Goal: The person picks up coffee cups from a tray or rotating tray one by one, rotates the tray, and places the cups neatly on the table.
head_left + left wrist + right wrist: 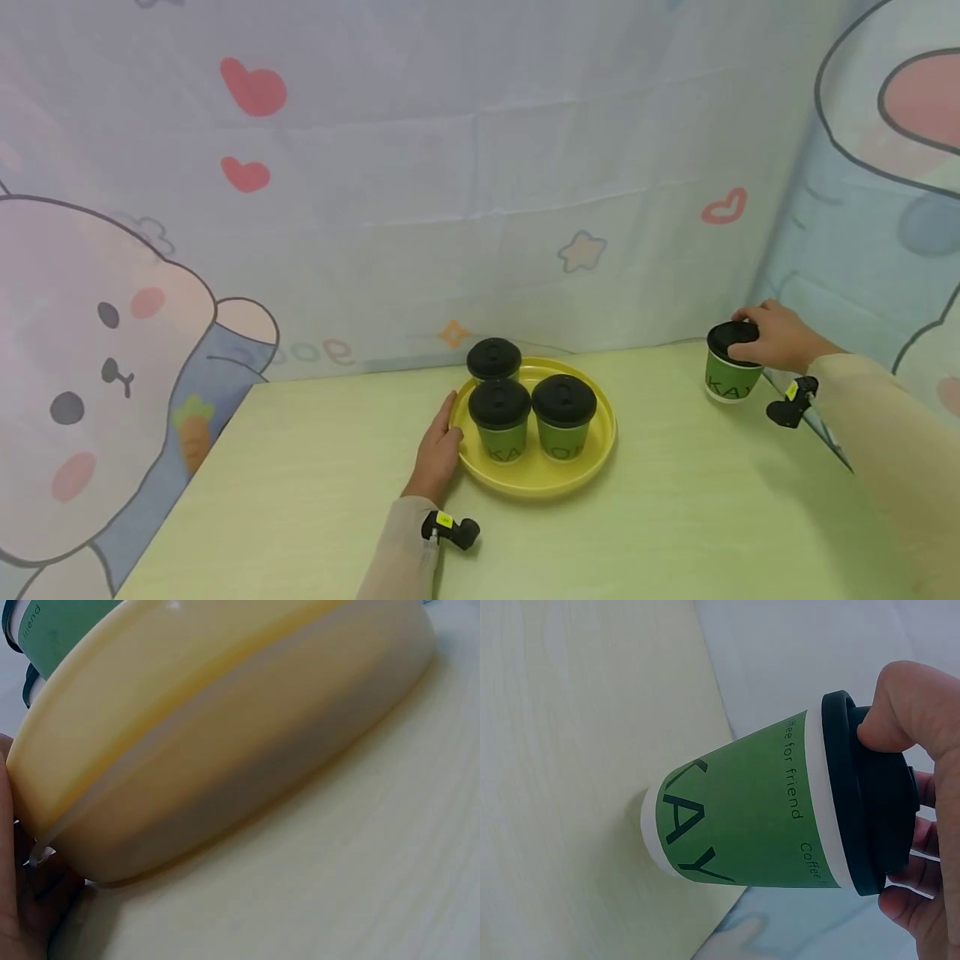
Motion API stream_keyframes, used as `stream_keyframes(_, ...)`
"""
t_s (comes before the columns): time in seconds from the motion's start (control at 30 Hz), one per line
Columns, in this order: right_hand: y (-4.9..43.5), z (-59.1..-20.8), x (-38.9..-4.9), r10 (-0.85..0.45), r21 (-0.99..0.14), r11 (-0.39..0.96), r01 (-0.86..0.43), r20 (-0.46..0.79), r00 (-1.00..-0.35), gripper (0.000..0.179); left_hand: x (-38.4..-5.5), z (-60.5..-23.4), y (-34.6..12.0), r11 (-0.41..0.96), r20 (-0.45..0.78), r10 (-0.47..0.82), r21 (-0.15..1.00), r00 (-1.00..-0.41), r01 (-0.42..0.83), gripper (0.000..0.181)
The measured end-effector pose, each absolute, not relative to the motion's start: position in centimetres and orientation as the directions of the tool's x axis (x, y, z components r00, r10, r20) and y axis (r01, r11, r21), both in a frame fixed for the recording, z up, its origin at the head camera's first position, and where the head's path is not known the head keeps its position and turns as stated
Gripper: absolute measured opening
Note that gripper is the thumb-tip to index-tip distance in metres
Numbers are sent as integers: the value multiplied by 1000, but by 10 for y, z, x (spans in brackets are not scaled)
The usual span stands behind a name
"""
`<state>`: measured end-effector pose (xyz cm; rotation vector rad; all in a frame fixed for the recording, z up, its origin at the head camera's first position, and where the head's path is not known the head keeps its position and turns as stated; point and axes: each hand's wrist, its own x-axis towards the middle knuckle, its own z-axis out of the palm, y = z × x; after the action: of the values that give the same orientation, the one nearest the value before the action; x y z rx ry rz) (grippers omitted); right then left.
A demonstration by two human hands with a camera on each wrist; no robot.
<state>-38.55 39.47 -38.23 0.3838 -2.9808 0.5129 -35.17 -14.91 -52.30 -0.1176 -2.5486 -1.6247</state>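
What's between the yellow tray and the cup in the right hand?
Nothing: the head view shows only bare table between the tray and the cup the right hand holds.

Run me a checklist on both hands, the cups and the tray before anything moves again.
1. Right hand gripping the separate cup by its black lid: ok.
2. That lid seated on the cup, along the side seen from the right wrist: ok.
3. That cup's base clear of the table: cannot tell; it is too close to judge.
4. Left hand holding the yellow tray at its rim: ok.
5. Three lidded cups upright on the tray: ok.
6. All four cups on the tray: not ok; one is off to its right.
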Motion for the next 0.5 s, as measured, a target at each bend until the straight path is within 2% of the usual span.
stream_keyframes(0.5,403,-396,-382,-213,-313,920,-235,102,-972,64,-350,-521,-149,410,135,6,904,-991,125,65)
